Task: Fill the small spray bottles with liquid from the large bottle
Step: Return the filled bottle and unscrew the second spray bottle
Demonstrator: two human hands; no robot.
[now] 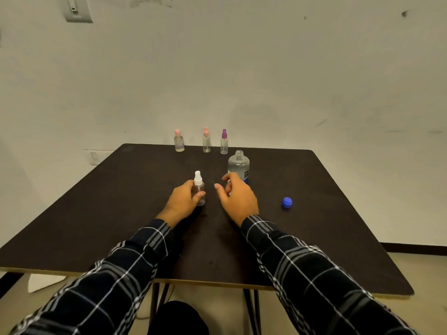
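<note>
My left hand (184,198) grips a small clear spray bottle with a white top (198,182), upright on the dark table (121,201). My right hand (235,197) hovers just right of it, fingers loosely spread, holding nothing. Behind the right hand stands the large clear bottle (238,165), uncapped, with a blue label low on its side. Its blue cap (287,202) lies on the table to the right. At the far edge stand a pink-topped bottle (179,140), a second pink-topped bottle (206,140) and a purple-topped bottle (224,142).
The table ends at a white wall at the back. Its near edge is just under my forearms, with thin metal legs below. A wall socket (95,157) sits low on the left, and white paper (43,281) lies on the floor.
</note>
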